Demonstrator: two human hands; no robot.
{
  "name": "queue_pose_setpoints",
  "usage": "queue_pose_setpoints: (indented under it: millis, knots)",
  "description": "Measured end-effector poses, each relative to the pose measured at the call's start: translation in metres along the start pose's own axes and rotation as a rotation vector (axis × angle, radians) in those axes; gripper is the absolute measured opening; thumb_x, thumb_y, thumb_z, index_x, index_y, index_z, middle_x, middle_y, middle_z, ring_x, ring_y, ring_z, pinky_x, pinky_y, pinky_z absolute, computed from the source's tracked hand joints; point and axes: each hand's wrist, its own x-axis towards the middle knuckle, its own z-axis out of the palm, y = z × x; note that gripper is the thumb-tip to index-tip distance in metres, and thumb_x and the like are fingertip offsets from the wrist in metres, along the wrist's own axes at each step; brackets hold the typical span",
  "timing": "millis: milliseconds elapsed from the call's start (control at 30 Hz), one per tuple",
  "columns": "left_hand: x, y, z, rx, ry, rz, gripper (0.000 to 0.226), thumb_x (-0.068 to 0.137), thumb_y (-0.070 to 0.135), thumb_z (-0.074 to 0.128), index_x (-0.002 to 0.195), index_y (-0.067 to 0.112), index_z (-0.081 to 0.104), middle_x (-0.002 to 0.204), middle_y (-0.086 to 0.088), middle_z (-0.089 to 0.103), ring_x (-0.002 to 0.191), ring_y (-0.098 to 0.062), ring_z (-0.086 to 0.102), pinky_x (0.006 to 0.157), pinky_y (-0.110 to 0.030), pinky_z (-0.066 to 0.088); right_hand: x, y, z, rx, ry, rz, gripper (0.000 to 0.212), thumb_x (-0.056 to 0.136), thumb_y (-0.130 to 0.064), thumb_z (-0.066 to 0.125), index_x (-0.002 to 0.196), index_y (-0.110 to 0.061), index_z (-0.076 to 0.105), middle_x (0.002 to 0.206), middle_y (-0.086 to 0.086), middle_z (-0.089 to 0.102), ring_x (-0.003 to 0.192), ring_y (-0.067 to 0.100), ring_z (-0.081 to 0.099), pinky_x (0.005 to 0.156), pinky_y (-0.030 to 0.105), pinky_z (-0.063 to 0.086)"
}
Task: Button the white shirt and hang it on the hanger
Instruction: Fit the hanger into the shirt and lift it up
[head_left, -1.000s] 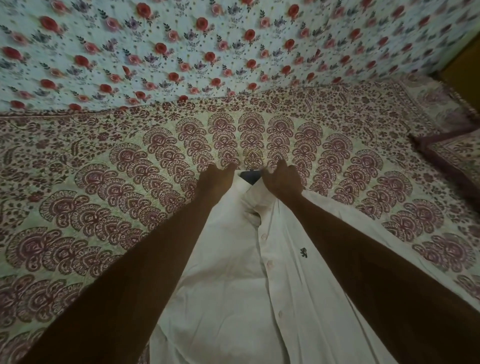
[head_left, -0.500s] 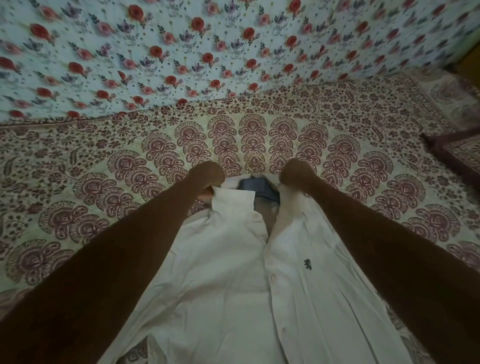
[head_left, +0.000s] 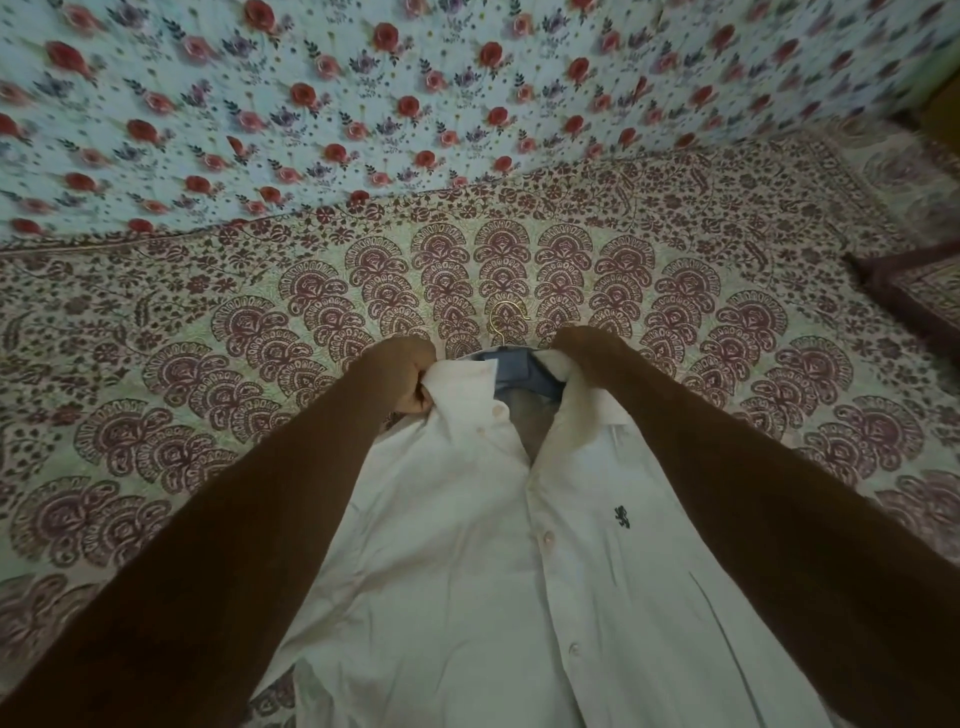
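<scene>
A white shirt (head_left: 467, 561) lies front-up on the patterned bedspread, buttoned down its placket, with a small dark emblem on the chest. Its collar is spread open at the top, showing a blue lining. A thin metal hanger hook (head_left: 506, 319) pokes out just beyond the collar; the rest of the hanger is hidden inside the shirt. My left hand (head_left: 402, 376) is clenched on the left side of the collar. My right hand (head_left: 582, 345) grips the right side of the collar, its fingers mostly hidden.
The maroon-and-cream bedspread (head_left: 208, 364) covers the whole bed. A floral cloth (head_left: 363, 104) hangs behind it. A patterned pillow (head_left: 919, 296) lies at the right edge.
My hands have pulled apart, spreading the collar open. The blue lining shows more, and the hanger hook has come into view beyond the collar.
</scene>
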Motion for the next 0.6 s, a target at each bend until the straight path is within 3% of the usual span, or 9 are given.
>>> queue_pose_setpoints:
  millis: [100,200,267,333,400,500,533,600]
  knots:
    - [0.013,-0.007,0.003,-0.041,-0.048,0.085,0.021,0.088,0.027,0.067,0.093,0.008,0.061,0.092,-0.008,0.066,0.094,-0.025,0.064,0.083,-0.033,0.053,-0.001,0.006,0.004,0.184,0.024,0.038,0.034,0.099,-0.017,0.049,0.123,0.004,0.059,0.111,0.012,0.055,0.112,0.034,0.054,0.086,0.031,0.039]
    - [0.029,-0.013,0.002,0.001,-0.109,0.200,0.067,0.064,0.054,0.083,0.111,0.010,0.062,0.108,-0.010,0.069,0.103,-0.028,0.066,0.093,-0.047,0.053,-0.004,0.009,0.003,0.479,0.047,0.137,0.021,0.094,-0.024,0.063,0.082,-0.007,0.063,0.093,0.010,0.055,0.085,0.022,0.054,0.069,0.025,0.044]
    - [0.031,-0.012,0.000,0.076,-0.170,0.276,0.092,0.047,0.060,0.086,0.120,0.009,0.060,0.116,-0.014,0.067,0.107,-0.029,0.064,0.094,-0.049,0.052,-0.010,0.008,0.002,0.615,0.015,0.108,0.022,0.086,-0.027,0.074,0.077,-0.009,0.066,0.085,0.008,0.061,0.078,0.018,0.056,0.061,0.018,0.046]
    - [0.021,-0.011,-0.002,0.197,-0.189,0.416,0.064,0.069,0.048,0.080,0.121,0.016,0.061,0.118,-0.014,0.065,0.106,-0.029,0.061,0.090,-0.044,0.053,-0.012,0.009,0.000,0.619,0.009,0.058,0.028,0.080,-0.026,0.080,0.096,-0.004,0.074,0.094,0.008,0.067,0.085,0.018,0.060,0.072,0.023,0.050]
    - [0.019,-0.007,0.000,0.323,-0.170,0.533,0.040,0.086,0.038,0.070,0.121,0.020,0.063,0.117,-0.014,0.064,0.099,-0.027,0.059,0.076,-0.036,0.053,-0.009,0.007,0.000,0.591,0.047,0.016,0.033,0.078,-0.016,0.080,0.104,0.003,0.073,0.096,0.010,0.070,0.083,0.019,0.063,0.068,0.024,0.049]
    - [0.023,-0.002,0.007,0.329,-0.026,0.573,0.036,0.094,0.028,0.061,0.125,0.009,0.062,0.126,-0.018,0.060,0.100,-0.026,0.057,0.077,-0.030,0.046,-0.008,0.001,0.001,0.498,0.091,0.023,0.022,0.080,-0.008,0.073,0.082,0.013,0.067,0.075,0.012,0.060,0.070,0.018,0.052,0.056,0.023,0.035]
    - [0.024,0.000,0.010,0.353,0.033,0.561,0.036,0.096,0.029,0.058,0.121,0.004,0.062,0.126,-0.020,0.059,0.100,-0.026,0.057,0.081,-0.030,0.044,-0.009,-0.005,0.002,0.459,0.078,0.033,0.018,0.084,-0.008,0.069,0.073,0.005,0.062,0.071,0.009,0.055,0.065,0.017,0.048,0.056,0.024,0.034]
    - [0.019,0.002,0.015,0.393,0.080,0.541,0.035,0.097,0.031,0.054,0.108,-0.002,0.059,0.117,-0.023,0.060,0.096,-0.027,0.057,0.082,-0.033,0.045,-0.006,-0.015,0.003,0.373,0.028,0.051,0.017,0.093,-0.009,0.055,0.076,-0.012,0.055,0.079,0.007,0.051,0.071,0.018,0.046,0.063,0.025,0.038]
